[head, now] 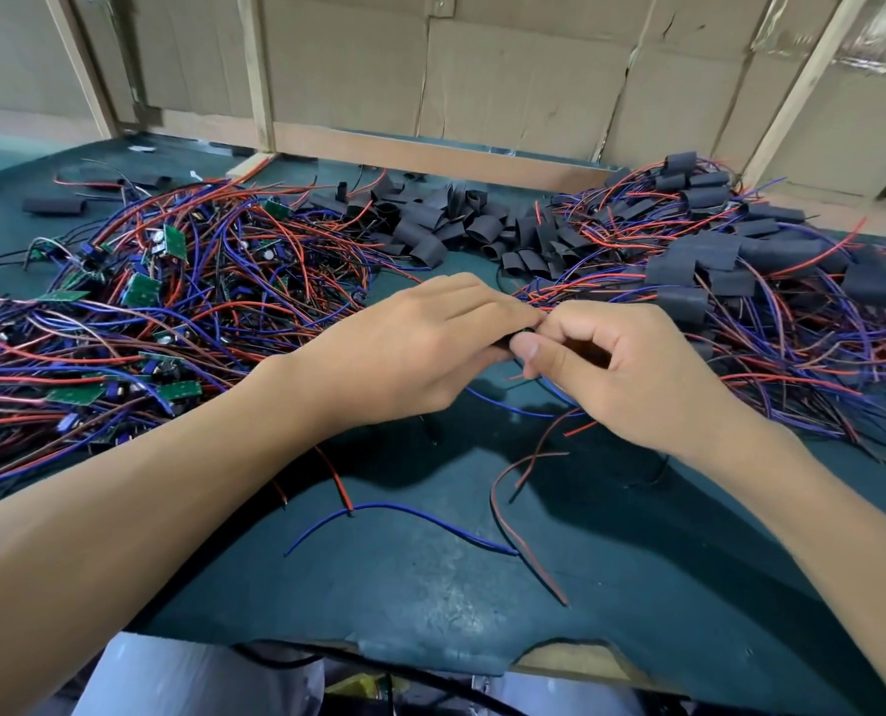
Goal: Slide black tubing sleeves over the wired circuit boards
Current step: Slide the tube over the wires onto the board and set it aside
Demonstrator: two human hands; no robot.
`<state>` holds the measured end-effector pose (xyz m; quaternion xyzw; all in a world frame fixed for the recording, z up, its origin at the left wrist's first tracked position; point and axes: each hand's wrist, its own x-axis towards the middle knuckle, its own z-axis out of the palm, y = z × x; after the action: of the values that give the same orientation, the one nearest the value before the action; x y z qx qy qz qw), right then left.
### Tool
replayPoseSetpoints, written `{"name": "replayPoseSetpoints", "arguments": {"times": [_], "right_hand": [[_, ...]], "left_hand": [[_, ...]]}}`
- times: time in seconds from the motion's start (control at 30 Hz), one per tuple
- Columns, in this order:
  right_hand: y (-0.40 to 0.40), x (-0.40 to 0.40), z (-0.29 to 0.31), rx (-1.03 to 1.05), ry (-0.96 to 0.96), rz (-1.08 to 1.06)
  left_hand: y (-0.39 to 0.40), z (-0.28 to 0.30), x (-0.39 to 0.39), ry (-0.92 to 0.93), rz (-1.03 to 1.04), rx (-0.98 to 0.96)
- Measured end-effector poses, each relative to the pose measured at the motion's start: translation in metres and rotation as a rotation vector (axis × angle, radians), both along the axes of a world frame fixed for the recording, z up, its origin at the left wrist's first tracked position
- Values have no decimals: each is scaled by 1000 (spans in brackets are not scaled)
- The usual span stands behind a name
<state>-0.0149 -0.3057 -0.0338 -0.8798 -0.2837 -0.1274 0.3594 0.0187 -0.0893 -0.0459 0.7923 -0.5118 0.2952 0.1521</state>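
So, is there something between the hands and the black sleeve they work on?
No. Both the left hand and the right hand already pinch the black sleeve between them above the green table; nothing visible blocks them.

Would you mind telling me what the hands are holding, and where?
Both hands, left and right, pinch one black sleeve between them, each at one end; wires trail below.

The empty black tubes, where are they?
In the head view, the empty black tubes lie heaped at the table's far middle, between the bare green boards on the left and the sleeved ones on the right.
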Motion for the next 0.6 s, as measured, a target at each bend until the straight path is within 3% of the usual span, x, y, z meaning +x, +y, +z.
{"name": "replayPoseSetpoints", "arguments": {"times": [0.33, 0.6], "right_hand": [[-6, 8, -4, 129, 121, -69], [-6, 3, 2, 98, 16, -71]], "left_hand": [[-1, -1, -1, -11, 3, 1], [-5, -4, -1, 1, 47, -23]]}}
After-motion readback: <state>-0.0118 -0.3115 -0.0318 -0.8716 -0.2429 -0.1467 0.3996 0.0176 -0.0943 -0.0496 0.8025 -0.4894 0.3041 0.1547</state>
